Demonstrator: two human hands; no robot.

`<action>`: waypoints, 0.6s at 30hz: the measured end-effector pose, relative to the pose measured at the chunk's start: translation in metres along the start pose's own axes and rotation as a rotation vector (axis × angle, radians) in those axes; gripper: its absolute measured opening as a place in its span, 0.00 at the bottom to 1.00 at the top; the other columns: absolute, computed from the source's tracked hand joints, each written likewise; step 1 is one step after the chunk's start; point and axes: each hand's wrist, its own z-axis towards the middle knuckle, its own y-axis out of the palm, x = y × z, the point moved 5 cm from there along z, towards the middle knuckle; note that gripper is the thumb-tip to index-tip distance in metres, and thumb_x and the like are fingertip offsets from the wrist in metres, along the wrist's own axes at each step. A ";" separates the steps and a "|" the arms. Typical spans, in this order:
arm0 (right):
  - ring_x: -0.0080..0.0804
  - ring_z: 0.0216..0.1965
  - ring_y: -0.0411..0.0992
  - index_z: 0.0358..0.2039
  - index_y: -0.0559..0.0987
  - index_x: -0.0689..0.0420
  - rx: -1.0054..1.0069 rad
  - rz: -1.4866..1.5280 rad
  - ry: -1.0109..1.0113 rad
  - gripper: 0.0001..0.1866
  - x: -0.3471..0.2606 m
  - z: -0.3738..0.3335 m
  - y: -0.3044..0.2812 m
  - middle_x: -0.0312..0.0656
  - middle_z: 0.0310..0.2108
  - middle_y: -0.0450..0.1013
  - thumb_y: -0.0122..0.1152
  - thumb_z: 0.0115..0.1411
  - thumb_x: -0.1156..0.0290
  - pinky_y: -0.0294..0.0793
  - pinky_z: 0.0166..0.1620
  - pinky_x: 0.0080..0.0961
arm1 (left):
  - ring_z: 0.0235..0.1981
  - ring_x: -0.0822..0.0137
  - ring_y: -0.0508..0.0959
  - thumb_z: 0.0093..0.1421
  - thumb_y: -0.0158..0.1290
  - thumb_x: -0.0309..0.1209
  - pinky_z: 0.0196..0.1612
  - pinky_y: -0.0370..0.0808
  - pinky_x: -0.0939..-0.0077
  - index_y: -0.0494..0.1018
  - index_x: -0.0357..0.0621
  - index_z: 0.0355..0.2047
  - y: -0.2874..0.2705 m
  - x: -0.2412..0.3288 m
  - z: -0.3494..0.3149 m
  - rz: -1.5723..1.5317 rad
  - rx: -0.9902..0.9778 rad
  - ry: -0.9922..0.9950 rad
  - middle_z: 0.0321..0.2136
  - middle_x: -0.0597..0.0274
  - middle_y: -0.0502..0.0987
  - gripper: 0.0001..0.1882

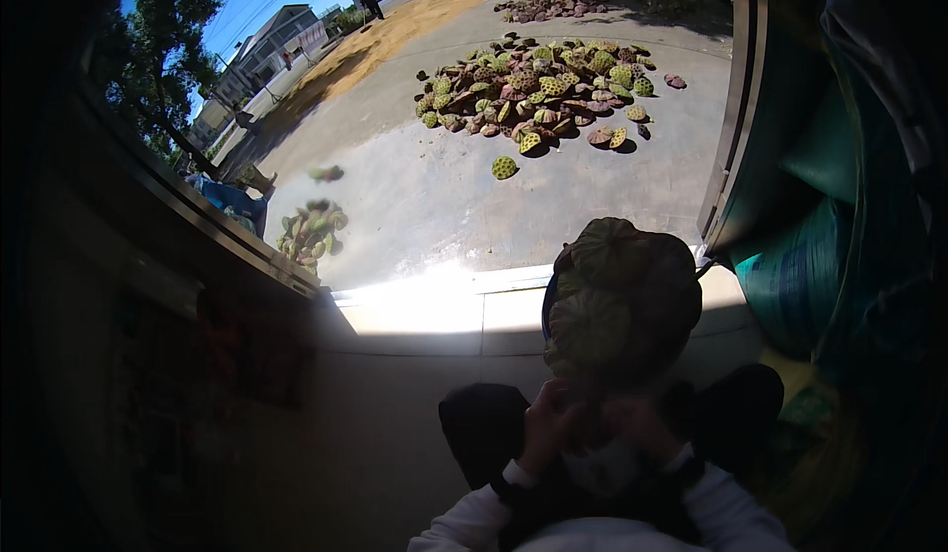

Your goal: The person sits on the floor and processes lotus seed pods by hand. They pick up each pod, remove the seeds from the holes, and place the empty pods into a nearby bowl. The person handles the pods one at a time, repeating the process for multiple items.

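My left hand [553, 419] is over my lap, between my knees, with its fingers curled closed. Close beside it, my right hand [644, 426] is blurred and dim, so its fingers are hard to read. A dark reddish-brown shape [590, 431] shows between the two hands, too shaded to name. Just beyond them stands a container with a dark blue rim [548, 303], heaped high with green and brownish lotus seed pods [590, 330].
Outside the doorway, a large heap of lotus seed pods [553, 83] lies on the concrete. A smaller pile [311, 229] lies left, with one blurred pod [321, 173] behind it. Green sacks [795, 276] stand at right. A metal door frame [736, 108] borders the opening.
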 end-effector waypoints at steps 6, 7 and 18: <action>0.20 0.29 0.73 0.37 0.80 0.65 0.022 -0.102 0.133 0.21 -0.018 -0.010 0.012 0.41 0.27 0.78 0.62 0.61 0.55 0.72 0.31 0.25 | 0.39 0.70 0.79 0.53 0.61 0.26 0.41 0.78 0.76 0.72 0.38 0.45 0.011 0.006 -0.010 -0.368 -0.056 -0.159 0.38 0.57 0.80 0.19; 0.20 0.29 0.73 0.37 0.80 0.65 0.001 -0.112 0.173 0.21 -0.018 -0.011 0.014 0.41 0.27 0.78 0.62 0.61 0.55 0.72 0.31 0.24 | 0.39 0.71 0.79 0.53 0.61 0.25 0.41 0.78 0.76 0.72 0.38 0.45 0.012 0.004 -0.010 -0.419 -0.063 -0.202 0.38 0.56 0.80 0.19; 0.20 0.31 0.72 0.37 0.79 0.61 -0.010 0.055 0.212 0.13 0.002 -0.010 0.014 0.41 0.31 0.76 0.57 0.63 0.63 0.72 0.34 0.23 | 0.36 0.69 0.79 0.54 0.59 0.20 0.39 0.78 0.77 0.71 0.35 0.45 0.011 0.000 -0.011 -0.526 -0.035 -0.303 0.37 0.56 0.79 0.17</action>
